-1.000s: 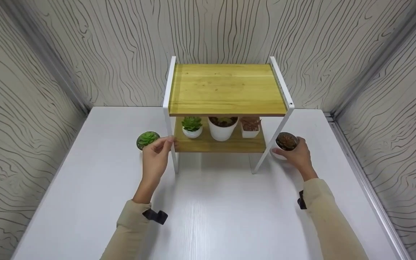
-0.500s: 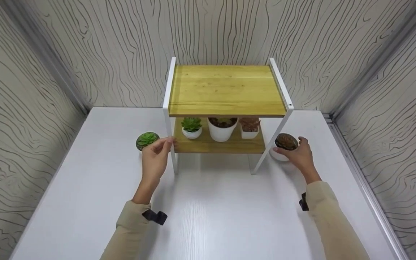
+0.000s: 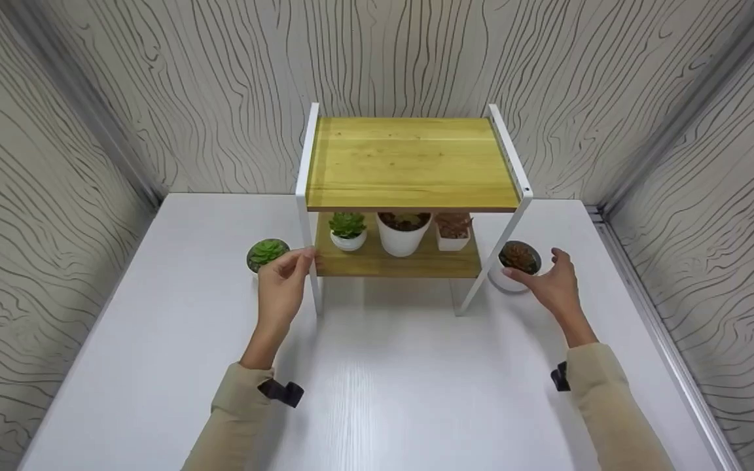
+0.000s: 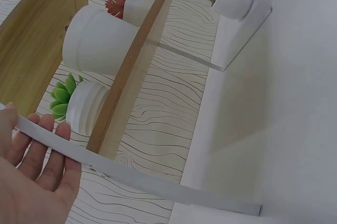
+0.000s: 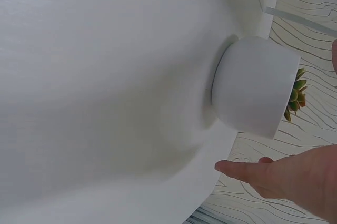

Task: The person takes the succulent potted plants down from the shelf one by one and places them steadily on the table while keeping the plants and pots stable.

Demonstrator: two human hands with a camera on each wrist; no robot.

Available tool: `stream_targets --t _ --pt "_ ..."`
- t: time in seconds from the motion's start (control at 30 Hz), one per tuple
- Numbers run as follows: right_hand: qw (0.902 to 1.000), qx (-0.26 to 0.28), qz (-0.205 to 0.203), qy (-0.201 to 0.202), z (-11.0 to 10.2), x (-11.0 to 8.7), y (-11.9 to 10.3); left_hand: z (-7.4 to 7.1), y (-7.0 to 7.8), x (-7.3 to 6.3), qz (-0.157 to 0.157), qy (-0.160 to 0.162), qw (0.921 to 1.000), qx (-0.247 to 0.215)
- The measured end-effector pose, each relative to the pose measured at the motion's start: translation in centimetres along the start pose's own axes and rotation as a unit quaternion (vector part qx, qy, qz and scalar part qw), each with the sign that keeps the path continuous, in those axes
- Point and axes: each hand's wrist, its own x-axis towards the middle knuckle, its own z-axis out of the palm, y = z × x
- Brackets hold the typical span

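Note:
My left hand [image 3: 283,282] pinches the white left front leg [image 4: 137,177] of a two-tier wooden shelf [image 3: 410,160], thumb on one side and fingers on the other. On the right, a white pot [image 5: 253,87] with a reddish-brown succulent [image 3: 518,257] stands upright on the table beside the shelf. My right hand [image 3: 557,288] is spread around the near right side of this pot. The right wrist view shows a gap between the pot and the extended finger; whether the thumb touches it I cannot tell.
The lower board [image 3: 396,267] holds a green succulent [image 3: 348,226], a larger white pot [image 3: 402,237] and a square pot with a red plant [image 3: 453,232]. Another green succulent [image 3: 267,252] stands left of the shelf, partly behind my left hand. Patterned walls enclose the white table [image 3: 174,314].
My right hand has let go of the reddish-brown succulent's pot and drawn back to the right and nearer to me. The pot stays on the table. My left hand keeps its place.

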Motion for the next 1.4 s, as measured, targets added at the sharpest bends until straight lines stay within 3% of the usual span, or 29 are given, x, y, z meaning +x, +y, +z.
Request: stream_targets --t 0.23,0.43,0.63,0.97,1.4 --pt "0.9989 0.013 -0.031 0.033 -0.8 -1.7 -1.2 -0.2 0.0 -0.1 -0.002 -0.001 1.0 -0.003" --pt "0.9984 0.024 -0.043 0.028 -1.5 -2.9 -2.3 -0.2 -0.1 -0.2 0.008 0.01 0.9999 -0.008" --pt "0.9974 0.043 -0.055 0.021 -2.0 -3.9 -3.4 -0.1 0.0 -0.3 -0.007 0.017 0.9998 -0.009" --pt "0.9891 0.09 -0.112 0.032 -2.3 -5.0 -4.8 -0.3 3.2 -1.7 -0.01 0.013 0.9997 0.02" --pt "0.9789 0.116 -0.168 0.011 -2.6 -6.7 -6.9 -0.1 3.3 -1.9 -0.011 0.031 0.9993 0.017"
